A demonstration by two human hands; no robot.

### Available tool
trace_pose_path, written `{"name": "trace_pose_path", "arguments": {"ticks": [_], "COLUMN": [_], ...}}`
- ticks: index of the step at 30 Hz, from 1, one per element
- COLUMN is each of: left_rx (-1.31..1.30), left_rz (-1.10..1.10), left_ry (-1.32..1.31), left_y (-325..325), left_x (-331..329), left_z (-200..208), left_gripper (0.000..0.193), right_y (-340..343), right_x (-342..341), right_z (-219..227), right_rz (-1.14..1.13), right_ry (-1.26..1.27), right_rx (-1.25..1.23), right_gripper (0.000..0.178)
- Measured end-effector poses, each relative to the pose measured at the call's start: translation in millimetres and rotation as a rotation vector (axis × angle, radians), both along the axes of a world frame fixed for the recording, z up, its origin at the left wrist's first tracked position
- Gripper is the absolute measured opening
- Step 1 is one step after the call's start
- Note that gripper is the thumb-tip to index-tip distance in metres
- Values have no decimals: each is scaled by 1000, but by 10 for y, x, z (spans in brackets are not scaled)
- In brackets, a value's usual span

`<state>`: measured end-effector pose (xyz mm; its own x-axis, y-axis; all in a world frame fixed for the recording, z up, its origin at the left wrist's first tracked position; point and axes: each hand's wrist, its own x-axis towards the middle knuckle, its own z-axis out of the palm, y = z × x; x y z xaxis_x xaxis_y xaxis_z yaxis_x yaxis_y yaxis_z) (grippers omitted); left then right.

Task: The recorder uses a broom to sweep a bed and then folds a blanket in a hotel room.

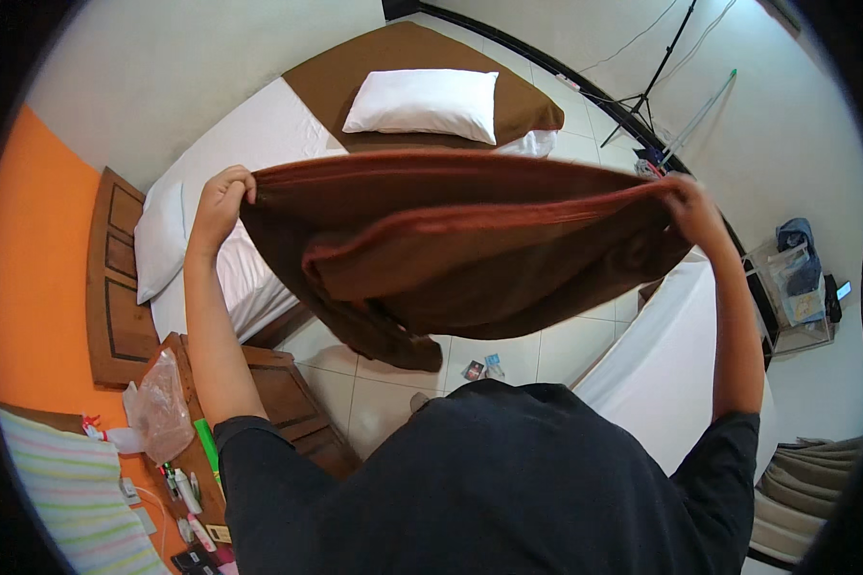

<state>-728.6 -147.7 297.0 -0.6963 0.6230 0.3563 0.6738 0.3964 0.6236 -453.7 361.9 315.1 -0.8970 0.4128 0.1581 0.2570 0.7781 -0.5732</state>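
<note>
A brown blanket (508, 287) with reddish-brown trim is stretched in the air before me, folded into layers. My left hand (222, 199) grips its upper left corner, fingers closed around the edge. At the opposite corner my right hand (690, 209) is closed on the cloth too. The top edge runs nearly taut between both hands, while the lower part sags and one flap hangs down to the left of the middle. Beyond it, a white pillow (424, 103) lies on a brown cover (326, 72) at the far end of the bed.
The bed has a white sheet (249, 129), another pillow (161, 241) and a wooden headboard (122, 278). A wooden cabinet (283, 398) holding bottles and a plastic bag (163, 407) stands at left. On the right are a white-covered surface (657, 355), a rack (801, 331) and a tripod (647, 91).
</note>
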Motion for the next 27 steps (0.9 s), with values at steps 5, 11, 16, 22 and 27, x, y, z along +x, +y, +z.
{"name": "trace_pose_path", "arguments": {"ticks": [5, 11, 16, 22, 27], "left_rx": [-194, -490, 90, 466, 451], "left_rz": [-200, -449, -280, 93, 275], "left_ry": [-51, -245, -220, -68, -53], "left_y": [891, 1404, 2080, 2318, 2040], "left_x": [635, 1584, 1957, 1684, 1336], "left_z": [-701, -2268, -1986, -1826, -1679], "left_gripper": [14, 24, 31, 30, 15], "right_y": [81, -612, -1166, -1406, -1244], "right_x": [18, -318, -613, -730, -648], "right_z": [257, 515, 603, 714, 703], "right_rz": [-15, 176, 353, 413, 308], "right_ry": [495, 467, 403, 374, 258], "right_rx": [-80, 94, 33, 17, 94], "right_gripper": [14, 18, 18, 19, 19]}}
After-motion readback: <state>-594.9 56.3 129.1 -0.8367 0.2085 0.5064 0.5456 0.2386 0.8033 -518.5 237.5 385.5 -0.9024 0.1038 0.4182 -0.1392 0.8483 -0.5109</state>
